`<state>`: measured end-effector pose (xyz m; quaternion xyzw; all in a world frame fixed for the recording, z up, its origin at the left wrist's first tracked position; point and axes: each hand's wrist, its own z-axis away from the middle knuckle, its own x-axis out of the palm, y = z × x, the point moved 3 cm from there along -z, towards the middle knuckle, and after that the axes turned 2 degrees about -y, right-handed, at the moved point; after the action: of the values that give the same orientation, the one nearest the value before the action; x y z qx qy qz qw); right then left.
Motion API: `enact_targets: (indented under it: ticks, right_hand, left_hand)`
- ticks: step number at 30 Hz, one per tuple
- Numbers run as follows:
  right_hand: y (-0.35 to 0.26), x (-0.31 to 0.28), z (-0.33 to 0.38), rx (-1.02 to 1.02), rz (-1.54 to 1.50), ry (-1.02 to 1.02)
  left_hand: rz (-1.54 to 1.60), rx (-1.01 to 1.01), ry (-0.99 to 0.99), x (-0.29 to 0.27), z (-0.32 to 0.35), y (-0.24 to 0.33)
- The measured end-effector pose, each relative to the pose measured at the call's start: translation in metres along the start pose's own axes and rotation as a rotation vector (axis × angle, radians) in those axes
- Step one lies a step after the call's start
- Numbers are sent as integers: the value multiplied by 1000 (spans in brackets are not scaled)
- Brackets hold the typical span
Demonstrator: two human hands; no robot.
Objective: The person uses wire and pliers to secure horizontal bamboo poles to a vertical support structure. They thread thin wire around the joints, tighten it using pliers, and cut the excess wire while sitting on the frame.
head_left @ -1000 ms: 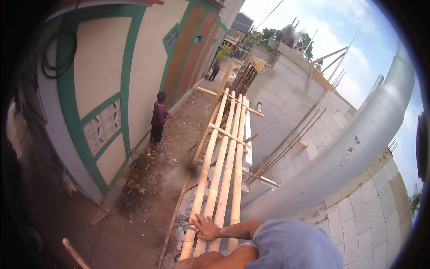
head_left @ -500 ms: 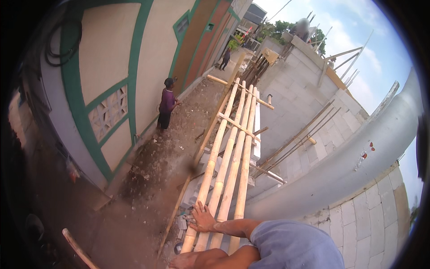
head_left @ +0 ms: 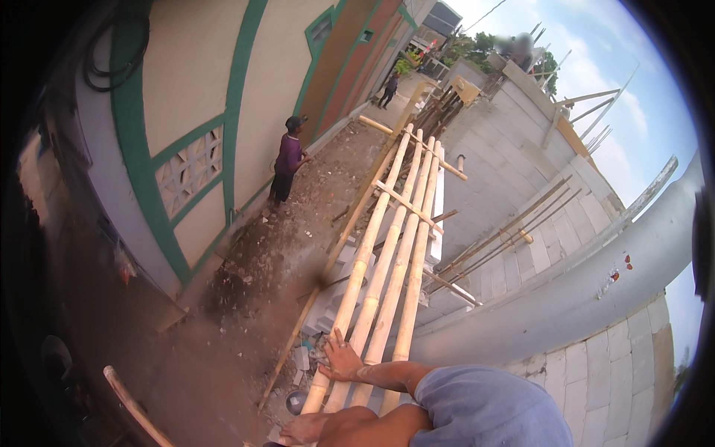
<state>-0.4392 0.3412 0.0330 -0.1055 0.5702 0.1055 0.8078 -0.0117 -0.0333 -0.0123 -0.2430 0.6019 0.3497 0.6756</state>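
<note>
Four bamboo poles (head_left: 361,272) lay side by side and made a long platform, running from the lower edge of the view up to its middle. The right hand (head_left: 342,360), below a blue-grey sleeve (head_left: 484,406), rested on the leftmost pole, near the platform's near end. Its fingers were spread apart and lay over the top of the pole, not closed around it. The left hand (head_left: 304,430) was lower, just beside the near left edge of the platform; it was partly cut by the picture, so I could not tell how far it was open or what it held.

Toward the far end, a crosspiece (head_left: 410,207) lay across the poles, and a cross pole (head_left: 376,125) passed at the far end, sticking out on both sides. A slanting pole (head_left: 363,201) ran along the left edge. Below this edge were pale blocks (head_left: 320,316) and a dark round thing (head_left: 296,402), not clear in kind.

On the right were a thick grey pipe (head_left: 551,316) and a block wall (head_left: 514,141). On the left, a person in purple (head_left: 289,156) stood in the alley (head_left: 246,298), near a green-framed house wall (head_left: 279,67).
</note>
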Motion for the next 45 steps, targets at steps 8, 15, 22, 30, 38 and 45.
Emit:
enact_targets:
  ticks: [8,15,22,30,38,45]
  right_hand:
    - [1,1,-1,-13,-20,-17]
    - [-1,-3,-1,-22,-29,-22]
    - [3,1,0,-27,-27,1]
    - [3,2,-3,-18,-32,-35]
    - [6,11,-2,-22,-67,-3]
    - [5,5,-1,-25,-84,38]
  left_hand:
    - [9,15,36,2,8,-7]
    - [21,40,71,1,8,-10]
    - [15,25,-59,9,3,-15]
    - [9,23,-97,20,0,-22]
    - [19,61,60,7,2,-3]
    - [23,78,87,3,-1,2]
